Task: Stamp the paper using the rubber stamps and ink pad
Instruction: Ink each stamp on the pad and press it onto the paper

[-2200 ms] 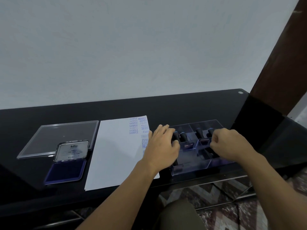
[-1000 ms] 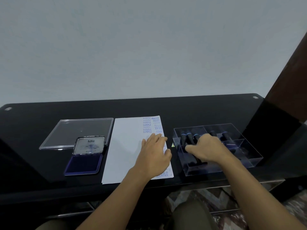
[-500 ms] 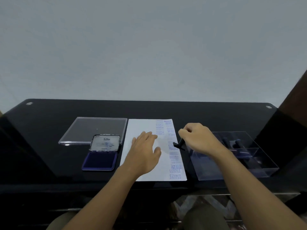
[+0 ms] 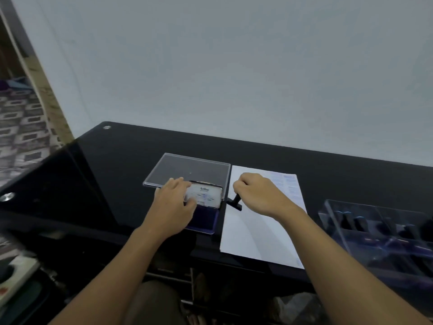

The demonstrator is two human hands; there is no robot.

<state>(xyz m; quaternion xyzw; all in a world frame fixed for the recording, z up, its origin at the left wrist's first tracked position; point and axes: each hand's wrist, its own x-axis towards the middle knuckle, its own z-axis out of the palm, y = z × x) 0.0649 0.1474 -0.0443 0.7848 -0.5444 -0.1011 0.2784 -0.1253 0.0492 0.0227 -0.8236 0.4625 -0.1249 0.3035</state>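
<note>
My right hand [image 4: 256, 194] grips a black rubber stamp [image 4: 235, 202] by its handle, holding it tilted over the left edge of the white paper [image 4: 255, 233], just right of the ink pad. The paper carries blue stamp marks down its right side. The open ink pad [image 4: 207, 221] shows its dark blue pad, and its raised lid [image 4: 207, 195] stands behind. My left hand [image 4: 174, 207] lies on the ink pad's left side, fingers touching the lid and thumb near its lower edge.
A clear plastic cover [image 4: 187, 171] lies flat behind the ink pad. At the right, a clear compartment tray [image 4: 384, 233] holds several more black stamps. All of this sits on a black glass table [image 4: 112, 165] against a pale wall.
My right hand has carried the stamp left from beside the tray to the paper's left edge. My left hand has left the paper and settled on the ink pad. The camera has swung left.
</note>
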